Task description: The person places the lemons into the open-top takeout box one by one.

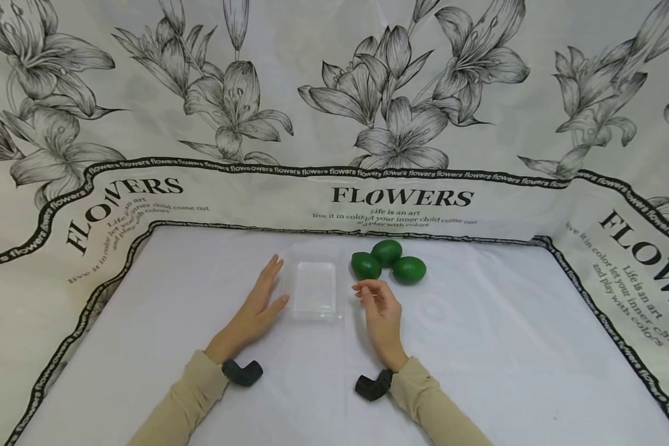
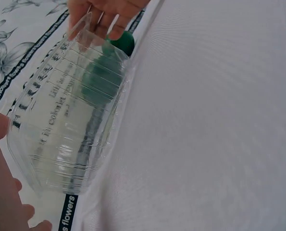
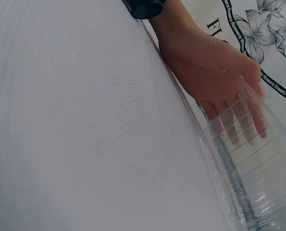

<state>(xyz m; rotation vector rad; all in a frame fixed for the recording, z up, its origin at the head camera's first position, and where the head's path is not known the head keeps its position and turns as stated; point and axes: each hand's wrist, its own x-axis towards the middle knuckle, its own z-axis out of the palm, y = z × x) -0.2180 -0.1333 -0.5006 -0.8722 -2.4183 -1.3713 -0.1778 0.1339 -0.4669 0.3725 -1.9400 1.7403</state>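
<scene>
A clear plastic box (image 1: 314, 316) sits on the white cloth between the two hands. My left hand (image 1: 254, 310) lies along its left side, fingers extended and thumb toward the near left edge. On the other side is my right hand (image 1: 381, 316), its fingers loosely bent just right of the box and holding nothing. Three green limes (image 1: 409, 271) are clustered beyond the right hand's fingertips. Through the box's ribbed wall (image 2: 85, 110), the left wrist view shows blurred green fruit. The right wrist view shows my left hand (image 3: 215, 72), partly behind the clear plastic.
White cloth (image 1: 479, 347) covers the tabletop. Around its back and sides rises a floral-printed curtain (image 1: 279, 192) with a black lettered border. Dark bands (image 1: 242, 373) are worn at both wrists, over beige sleeves.
</scene>
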